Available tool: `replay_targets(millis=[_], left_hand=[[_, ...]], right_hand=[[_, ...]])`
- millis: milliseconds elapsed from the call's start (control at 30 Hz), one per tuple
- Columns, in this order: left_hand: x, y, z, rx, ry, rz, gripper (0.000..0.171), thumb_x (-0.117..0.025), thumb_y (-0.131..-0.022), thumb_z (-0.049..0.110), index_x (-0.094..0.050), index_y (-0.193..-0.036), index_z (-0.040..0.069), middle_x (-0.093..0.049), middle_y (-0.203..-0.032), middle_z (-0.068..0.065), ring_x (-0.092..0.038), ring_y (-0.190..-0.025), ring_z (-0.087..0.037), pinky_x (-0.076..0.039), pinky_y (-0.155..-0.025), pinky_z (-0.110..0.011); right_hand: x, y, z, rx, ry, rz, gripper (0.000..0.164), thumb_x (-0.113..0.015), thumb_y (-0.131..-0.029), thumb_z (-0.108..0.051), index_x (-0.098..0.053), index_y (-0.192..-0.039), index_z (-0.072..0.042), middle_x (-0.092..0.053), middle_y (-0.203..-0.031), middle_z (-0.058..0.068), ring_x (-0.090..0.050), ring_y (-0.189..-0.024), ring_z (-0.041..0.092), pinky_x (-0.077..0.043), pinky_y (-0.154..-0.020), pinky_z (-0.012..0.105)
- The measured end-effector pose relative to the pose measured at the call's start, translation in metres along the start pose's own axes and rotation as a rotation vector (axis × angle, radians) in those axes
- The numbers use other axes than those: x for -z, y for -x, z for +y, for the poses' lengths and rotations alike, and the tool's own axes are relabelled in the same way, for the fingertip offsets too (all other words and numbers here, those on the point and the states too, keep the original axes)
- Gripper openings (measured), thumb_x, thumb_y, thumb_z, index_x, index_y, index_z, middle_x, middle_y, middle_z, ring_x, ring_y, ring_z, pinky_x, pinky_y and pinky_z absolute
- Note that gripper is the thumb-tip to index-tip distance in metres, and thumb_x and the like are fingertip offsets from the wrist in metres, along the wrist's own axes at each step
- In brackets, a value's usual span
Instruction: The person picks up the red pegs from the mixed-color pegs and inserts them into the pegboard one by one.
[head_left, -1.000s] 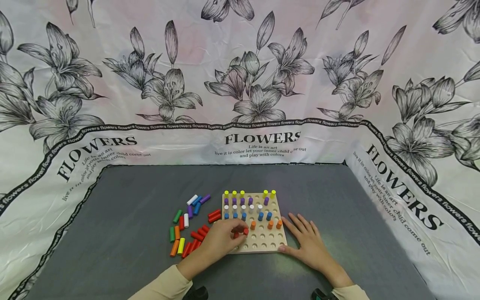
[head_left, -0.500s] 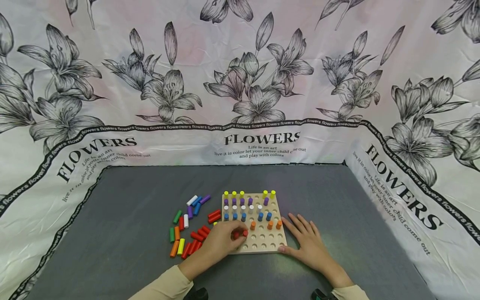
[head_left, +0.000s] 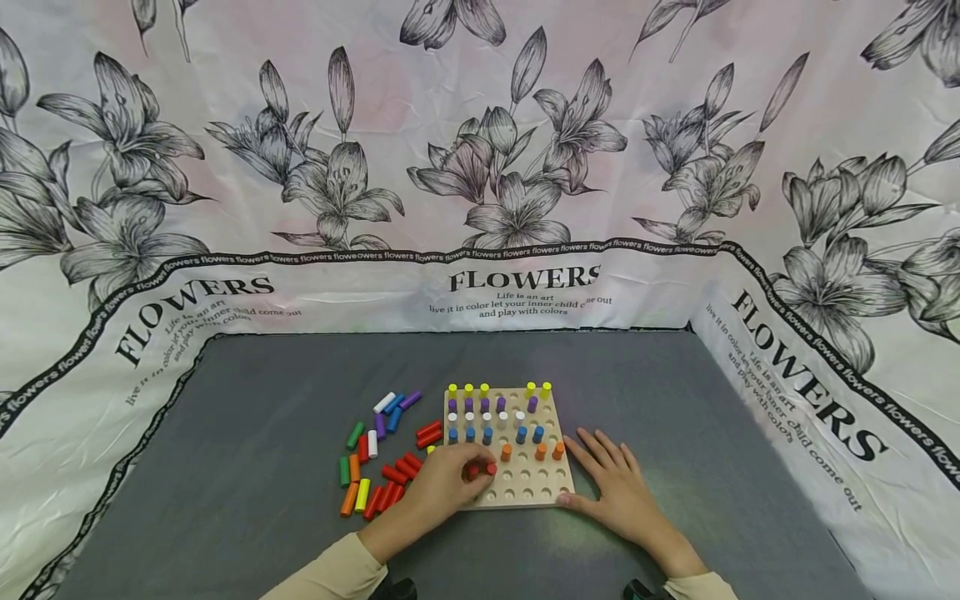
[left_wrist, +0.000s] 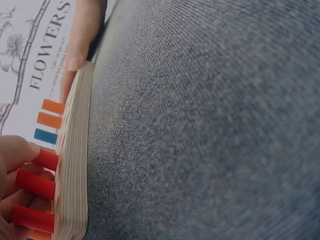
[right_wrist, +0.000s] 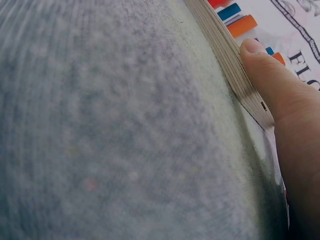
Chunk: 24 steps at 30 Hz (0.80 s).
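Note:
My left hand [head_left: 444, 482] lies over the lower left part of the wooden pegboard [head_left: 528, 483], thumb and fingertips pinching a red peg [head_left: 491, 469]. That peg stands upright at the board; in the left wrist view the thumb is on its top end. Two more red pegs [left_wrist: 36, 184] stand in the same row under the hand, which hides part of the board. My right hand [head_left: 618, 492] rests at the board's right edge with fingers spread and straight. Its thumb [right_wrist: 265, 70] touches the near right corner.
Yellow, purple, white, blue and orange pegs [head_left: 540, 451] stand in rows on the board, with gaps. Left of it lie several loose pegs, among them red ones [head_left: 393, 473], a green one [head_left: 355, 433] and a yellow one [head_left: 362, 495]. A printed flower curtain [head_left: 517, 287] borders the grey table [head_left: 285, 400].
The red peg pinched in my left hand has come slightly lower at the board. My right hand stays where it was.

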<state>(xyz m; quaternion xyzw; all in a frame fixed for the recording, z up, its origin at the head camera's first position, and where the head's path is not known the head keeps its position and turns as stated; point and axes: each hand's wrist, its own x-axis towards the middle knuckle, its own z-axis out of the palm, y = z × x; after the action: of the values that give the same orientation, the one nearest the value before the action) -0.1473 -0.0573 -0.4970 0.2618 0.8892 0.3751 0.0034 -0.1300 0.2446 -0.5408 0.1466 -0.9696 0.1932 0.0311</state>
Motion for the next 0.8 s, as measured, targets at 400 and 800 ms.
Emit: replay_targets(millis=[400,800], left_hand=[[-0.002,0.0,-0.001,0.015,-0.035,0.005,0.019,-0.076,-0.088,0.021,-0.073,-0.106,0.017,-0.071,-0.094,0.007,-0.051,-0.072,0.001,-0.044,-0.064,-0.014],[0.008,0.001,0.005,0.01,-0.039,0.051,0.023,-0.076,-0.088,0.023,-0.074,-0.109,0.014,-0.075,-0.098,0.004,-0.065,-0.079,-0.006,-0.052,-0.068,-0.016]], right_hand=[[-0.002,0.0,0.001,0.008,-0.004,0.01,0.087,-0.067,-0.081,-0.065,-0.035,-0.154,-0.03,-0.033,-0.162,0.008,-0.025,-0.149,0.04,-0.013,-0.113,0.07],[-0.001,0.001,0.0,0.002,-0.001,0.008,0.087,-0.068,-0.081,-0.064,-0.035,-0.154,-0.031,-0.033,-0.162,0.008,-0.025,-0.149,0.039,-0.014,-0.113,0.07]])
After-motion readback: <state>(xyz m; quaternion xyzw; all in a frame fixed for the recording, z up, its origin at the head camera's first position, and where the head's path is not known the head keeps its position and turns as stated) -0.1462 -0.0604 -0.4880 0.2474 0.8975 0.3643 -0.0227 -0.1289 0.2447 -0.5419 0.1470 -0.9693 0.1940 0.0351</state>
